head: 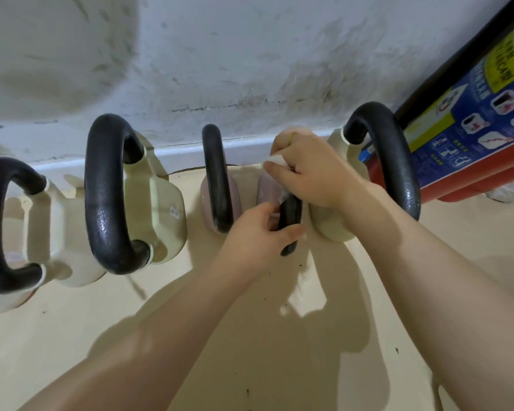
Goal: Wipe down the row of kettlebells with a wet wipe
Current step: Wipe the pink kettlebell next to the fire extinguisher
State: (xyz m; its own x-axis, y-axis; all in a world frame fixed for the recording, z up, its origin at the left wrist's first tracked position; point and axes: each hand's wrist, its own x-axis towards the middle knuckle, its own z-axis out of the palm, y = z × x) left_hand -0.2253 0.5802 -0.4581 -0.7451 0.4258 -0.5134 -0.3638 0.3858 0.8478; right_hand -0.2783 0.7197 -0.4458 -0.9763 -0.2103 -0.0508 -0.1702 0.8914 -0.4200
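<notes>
Kettlebells line the wall; from our head view we work the fourth kettlebell, the pink one. Our left hand clamps fingers around its black handle, likely steadying it. Our right hand pinches the wet wipe closed against the handle's upper part for rubbing.
</notes>
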